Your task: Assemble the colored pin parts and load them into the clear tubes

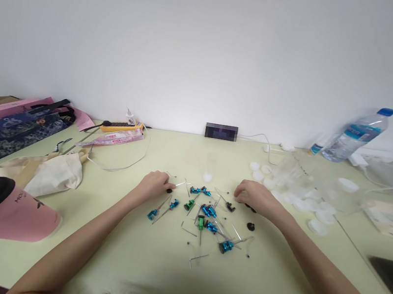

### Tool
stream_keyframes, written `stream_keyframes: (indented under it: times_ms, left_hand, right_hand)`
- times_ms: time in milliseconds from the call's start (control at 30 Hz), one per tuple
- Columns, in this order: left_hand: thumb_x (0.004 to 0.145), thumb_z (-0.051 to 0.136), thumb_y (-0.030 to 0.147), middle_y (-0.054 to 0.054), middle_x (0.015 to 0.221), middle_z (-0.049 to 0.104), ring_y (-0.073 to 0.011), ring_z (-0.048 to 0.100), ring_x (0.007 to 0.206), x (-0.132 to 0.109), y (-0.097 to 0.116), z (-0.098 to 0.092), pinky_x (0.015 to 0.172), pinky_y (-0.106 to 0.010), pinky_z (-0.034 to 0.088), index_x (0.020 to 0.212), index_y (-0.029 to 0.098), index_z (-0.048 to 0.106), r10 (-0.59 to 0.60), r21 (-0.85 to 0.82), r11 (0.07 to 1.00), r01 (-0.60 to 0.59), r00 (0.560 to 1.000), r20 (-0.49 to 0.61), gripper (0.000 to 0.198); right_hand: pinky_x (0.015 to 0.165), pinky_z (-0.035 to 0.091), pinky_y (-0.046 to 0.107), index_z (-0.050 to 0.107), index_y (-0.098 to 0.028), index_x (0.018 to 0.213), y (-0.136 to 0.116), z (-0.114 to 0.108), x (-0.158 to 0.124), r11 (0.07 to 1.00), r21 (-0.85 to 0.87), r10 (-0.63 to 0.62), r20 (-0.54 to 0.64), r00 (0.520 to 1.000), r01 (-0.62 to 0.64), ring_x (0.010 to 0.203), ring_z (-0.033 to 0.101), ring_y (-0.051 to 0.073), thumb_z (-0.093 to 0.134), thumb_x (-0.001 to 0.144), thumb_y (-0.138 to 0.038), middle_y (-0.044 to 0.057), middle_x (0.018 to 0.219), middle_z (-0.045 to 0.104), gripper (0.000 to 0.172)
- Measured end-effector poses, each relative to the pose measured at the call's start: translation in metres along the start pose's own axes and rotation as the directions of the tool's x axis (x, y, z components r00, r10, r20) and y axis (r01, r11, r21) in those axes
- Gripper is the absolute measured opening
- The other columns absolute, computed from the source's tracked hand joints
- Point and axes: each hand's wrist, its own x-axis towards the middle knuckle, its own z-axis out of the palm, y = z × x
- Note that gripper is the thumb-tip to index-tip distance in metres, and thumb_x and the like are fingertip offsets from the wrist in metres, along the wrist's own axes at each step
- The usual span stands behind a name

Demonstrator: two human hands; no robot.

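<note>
My left hand [155, 183] rests knuckles-up on the pale green table [162, 271], fingers curled, pinching a thin metal rod [180, 183] that sticks out to the right. A small black part [169, 191] lies just by its fingertips. My right hand [255, 196] is curled too, fingers down on the table beside a black part [230, 207]; what it holds, if anything, is hidden. Between the hands lie several blue metal pieces [200, 191], one green piece [201, 223], bent wire keys [197, 258] and small black knobs [251, 226].
White round caps [305, 204] and clear plastic bags are spread at the right, with a tilted water bottle [357, 135] behind. At the left stand a pink cap [3, 211], a cloth bag [50, 174], a dark patterned bag [5, 131] and a yellow tool [121, 127].
</note>
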Motion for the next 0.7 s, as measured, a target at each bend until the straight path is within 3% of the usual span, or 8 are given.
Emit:
stream_keyframes:
  times_ms: [67,133,267,333,467,567,700]
  left_hand:
    - [0.085,0.049,0.049,-0.007,0.066,0.059,-0.0192,0.052,0.063,-0.002,0.001,-0.004,0.056,-0.028,0.024,0.057,0.018,0.047,-0.023,0.059,0.998,0.024,1.000,-0.022,0.041]
    - [0.087,0.046,0.051,-0.008,0.069,0.061,-0.0202,0.053,0.066,-0.006,0.005,-0.008,0.056,-0.028,0.023,0.062,0.018,0.048,-0.040,0.136,0.989,0.049,0.997,-0.066,0.042]
    - [0.092,0.038,0.050,-0.009,0.073,0.062,-0.0216,0.055,0.070,-0.014,0.025,-0.015,0.056,-0.028,0.024,0.069,0.018,0.049,0.029,0.215,0.977,0.004,0.988,-0.149,0.041]
    - [0.093,0.037,0.048,-0.008,0.075,0.062,-0.0224,0.055,0.073,-0.017,0.041,-0.016,0.057,-0.029,0.025,0.072,0.019,0.050,0.109,0.228,0.971,-0.071,0.981,-0.162,0.038]
    - [0.095,0.039,0.035,-0.009,0.079,0.063,-0.0221,0.054,0.079,-0.012,0.070,-0.009,0.059,-0.030,0.029,0.077,0.018,0.053,0.328,0.246,0.923,-0.295,0.939,-0.104,0.029]
    - [0.092,0.044,0.024,-0.010,0.083,0.063,-0.0232,0.054,0.081,-0.001,0.080,0.001,0.059,-0.030,0.031,0.080,0.016,0.056,0.410,0.304,0.870,-0.388,0.912,-0.009,0.019]
    - [0.086,0.052,0.018,-0.009,0.083,0.062,-0.0227,0.055,0.080,0.009,0.076,0.014,0.058,-0.029,0.033,0.079,0.015,0.058,0.388,0.318,0.865,-0.388,0.919,0.064,0.009]
  right_hand:
    - [0.071,0.047,0.038,0.072,-0.020,0.083,-0.003,-0.007,-0.003,1.000,0.007,0.016,-0.042,0.999,-0.016,0.088,0.063,0.029,0.057,0.080,-0.027,0.010,0.094,0.070,0.016]
    - [0.075,0.049,0.040,0.069,-0.020,0.099,-0.010,-0.017,-0.009,0.996,0.085,0.032,-0.157,0.987,-0.019,0.090,0.065,0.028,0.046,0.088,-0.030,0.010,0.105,0.068,0.027]
    - [0.071,0.057,0.039,0.046,-0.026,0.135,-0.028,-0.037,-0.023,0.943,0.323,0.054,-0.397,0.916,0.085,0.075,0.069,0.018,0.032,0.090,-0.017,0.010,0.137,0.049,0.048]
    - [0.070,0.059,0.037,0.046,-0.029,0.133,-0.037,-0.042,-0.029,0.917,0.343,-0.005,-0.503,0.864,0.205,0.080,0.068,0.016,0.033,0.087,-0.012,0.008,0.142,0.041,0.051]
    - [0.085,0.057,0.040,0.055,-0.026,0.120,-0.048,-0.045,-0.037,0.893,0.243,-0.130,-0.666,0.735,0.378,0.106,0.060,0.020,0.031,0.087,-0.006,0.006,0.134,0.046,0.045]
    - [0.093,0.052,0.045,0.056,-0.027,0.117,-0.051,-0.046,-0.041,0.905,0.160,-0.174,-0.706,0.687,0.394,0.115,0.054,0.022,0.029,0.087,-0.003,0.006,0.131,0.049,0.047]
    - [0.100,0.044,0.052,0.057,-0.027,0.113,-0.052,-0.050,-0.045,0.935,0.038,-0.217,-0.727,0.651,0.353,0.124,0.047,0.025,0.028,0.081,0.004,0.005,0.129,0.052,0.053]
